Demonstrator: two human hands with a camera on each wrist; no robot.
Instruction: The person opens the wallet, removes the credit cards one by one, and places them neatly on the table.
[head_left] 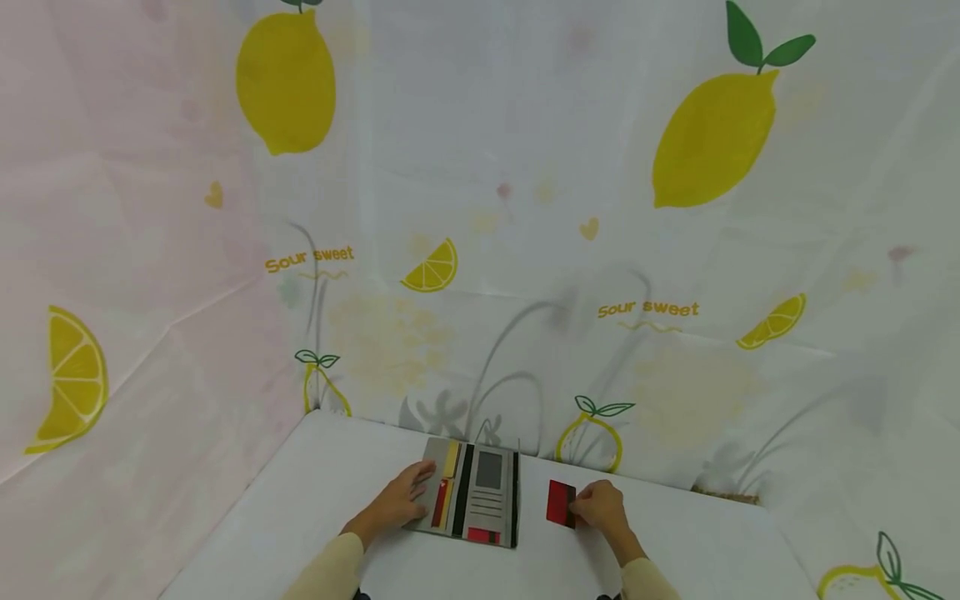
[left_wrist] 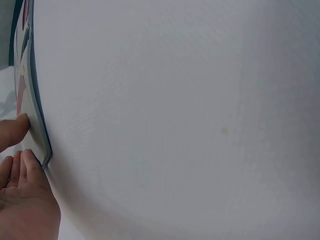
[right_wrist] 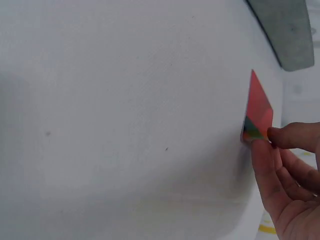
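A grey card wallet (head_left: 474, 502) lies open flat on the white table (head_left: 315, 492), with red and yellow cards in its slots. My left hand (head_left: 401, 497) rests on its left flap with straight fingers; in the left wrist view the fingers (left_wrist: 22, 167) press the wallet's edge (left_wrist: 37, 130). To the right of the wallet my right hand (head_left: 596, 504) pinches a red card (head_left: 559, 503) by its near edge. The right wrist view shows that red card (right_wrist: 257, 112) tilted up off the table between thumb and fingers (right_wrist: 290, 137), with the wallet's corner (right_wrist: 285, 30) beyond.
A lemon-print cloth (head_left: 525, 250) hangs as a backdrop close behind the table and along the left side. The table's front and right edges (head_left: 780, 533) are near my arms.
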